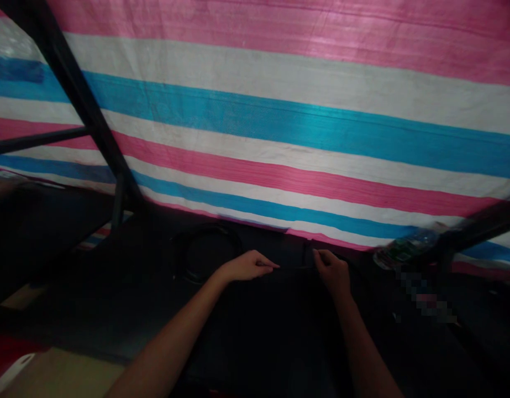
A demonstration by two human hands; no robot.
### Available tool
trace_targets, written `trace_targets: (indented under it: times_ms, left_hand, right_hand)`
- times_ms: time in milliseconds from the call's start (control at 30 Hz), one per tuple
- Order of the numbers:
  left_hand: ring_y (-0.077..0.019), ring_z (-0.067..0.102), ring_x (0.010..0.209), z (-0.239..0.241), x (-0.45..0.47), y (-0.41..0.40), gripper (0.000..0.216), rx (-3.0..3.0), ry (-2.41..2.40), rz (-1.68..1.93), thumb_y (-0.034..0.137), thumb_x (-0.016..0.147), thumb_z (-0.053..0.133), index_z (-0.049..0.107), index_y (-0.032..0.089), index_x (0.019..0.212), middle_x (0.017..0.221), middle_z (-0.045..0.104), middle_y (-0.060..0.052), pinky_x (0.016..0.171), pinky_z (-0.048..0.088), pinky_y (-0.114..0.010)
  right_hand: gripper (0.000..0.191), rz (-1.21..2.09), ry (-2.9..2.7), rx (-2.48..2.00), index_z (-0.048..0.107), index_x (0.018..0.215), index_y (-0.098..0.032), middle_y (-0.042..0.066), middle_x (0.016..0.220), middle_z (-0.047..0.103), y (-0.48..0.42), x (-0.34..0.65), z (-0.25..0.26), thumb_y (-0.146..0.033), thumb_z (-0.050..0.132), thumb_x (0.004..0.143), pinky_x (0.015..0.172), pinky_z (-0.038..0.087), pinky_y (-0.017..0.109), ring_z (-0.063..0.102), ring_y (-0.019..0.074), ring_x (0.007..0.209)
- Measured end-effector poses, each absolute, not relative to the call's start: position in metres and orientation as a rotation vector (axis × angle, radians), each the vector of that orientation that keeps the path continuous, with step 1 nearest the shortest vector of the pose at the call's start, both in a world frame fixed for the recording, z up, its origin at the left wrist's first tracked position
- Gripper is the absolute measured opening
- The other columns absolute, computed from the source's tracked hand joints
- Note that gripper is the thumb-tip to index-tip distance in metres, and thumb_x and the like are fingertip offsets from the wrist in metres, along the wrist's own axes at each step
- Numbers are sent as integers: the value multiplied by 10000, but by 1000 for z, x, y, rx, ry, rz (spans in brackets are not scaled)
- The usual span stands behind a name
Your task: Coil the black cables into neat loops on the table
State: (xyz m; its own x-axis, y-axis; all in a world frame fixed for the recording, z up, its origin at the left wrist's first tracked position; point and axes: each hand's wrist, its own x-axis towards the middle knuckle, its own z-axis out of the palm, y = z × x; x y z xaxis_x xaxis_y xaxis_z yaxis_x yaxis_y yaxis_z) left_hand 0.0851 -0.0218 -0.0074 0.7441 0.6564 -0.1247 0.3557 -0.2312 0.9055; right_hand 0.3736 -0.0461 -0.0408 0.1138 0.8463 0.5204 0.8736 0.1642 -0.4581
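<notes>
My left hand is closed in a pinch above a black surface, its fingertips pointing right. A thin black cable shows faintly between my two hands, and the left fingertips hold its left part. My right hand is also closed, with thumb and forefinger pinched together at the cable's right part. A dark curve, which looks like more cable, lies just past that hand. Left of my left hand rests a coil of black cable. The dim light hides the cable's ends.
A striped pink, white and blue plastic sheet hangs behind the surface. Dark metal frame bars slant at the left and another bar at the right. A clear plastic bottle with a green label lies near the right bar.
</notes>
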Motion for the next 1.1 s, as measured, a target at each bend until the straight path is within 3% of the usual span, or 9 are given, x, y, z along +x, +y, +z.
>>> trace_targets:
  times_ms: [367, 600, 833, 1100]
  left_hand:
    - [-110, 468, 604, -18, 101, -33, 354, 1853, 714, 292, 271, 871, 559, 708, 154, 1170, 745, 667, -13, 601, 365, -218]
    - [-81, 383, 530, -14, 96, -31, 409, 1807, 687, 252, 331, 897, 541, 653, 176, 1258, 638, 518, 30, 510, 301, -202]
    - [-67, 382, 496, -13, 91, -30, 456, 1738, 744, 187, 453, 876, 558, 680, 170, 1212, 630, 497, 33, 475, 294, -190]
    - [-87, 445, 560, -21, 97, -29, 363, 1831, 741, 244, 313, 884, 535, 716, 124, 1136, 647, 555, 17, 527, 339, -194]
  right_hand:
    - [406, -101, -1978, -1559, 707, 798, -177, 50, 617, 683, -56, 335, -44, -447, 451, 960, 507, 340, 238, 621, 146, 501]
    - [434, -84, -1886, -1565, 635, 662, -184, -10, 475, 552, -55, 332, -39, -480, 476, 937, 462, 273, 235, 453, 92, 379]
    - [460, -84, -1718, -1721, 587, 631, -193, -13, 480, 528, -51, 365, -31, -533, 468, 917, 483, 281, 233, 503, 112, 432]
    - [444, -4, -2054, -1552, 637, 712, -185, 20, 541, 613, -59, 322, -42, -484, 432, 968, 498, 288, 237, 575, 125, 468]
